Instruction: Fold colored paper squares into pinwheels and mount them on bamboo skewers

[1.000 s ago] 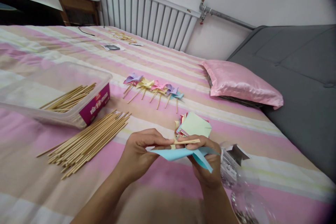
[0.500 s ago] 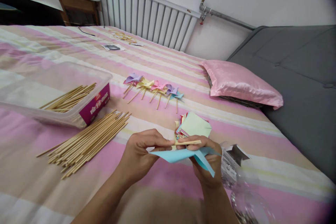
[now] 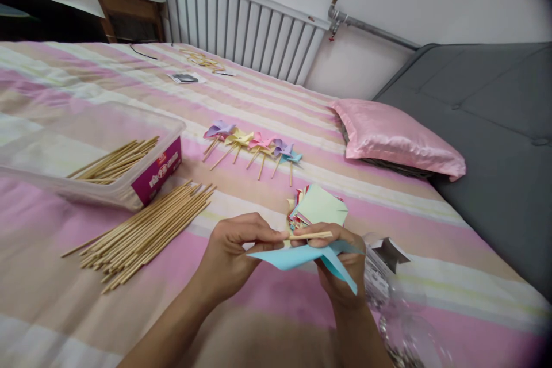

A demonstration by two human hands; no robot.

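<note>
Between my two hands is a blue paper pinwheel with a thin wooden stick lying along its upper side. My left hand pinches the stick's left end between thumb and fingers. Wrapped around the right part of the pinwheel, my right hand has its fingers on the stick and its thumb side under the paper. Just beyond my hands lies a stack of cut paper squares, pale green on top. How paper and stick are joined is hidden by my fingers.
Left of my hands lie a pile of wooden sticks and a clear plastic box holding more sticks. Several finished pinwheels rest farther back on the striped bedspread. Clear plastic containers stand at my right. A pink pillow lies by the headboard.
Both hands stay almost in place. The blue pinwheel and the stick have shifted very slightly to the right.
</note>
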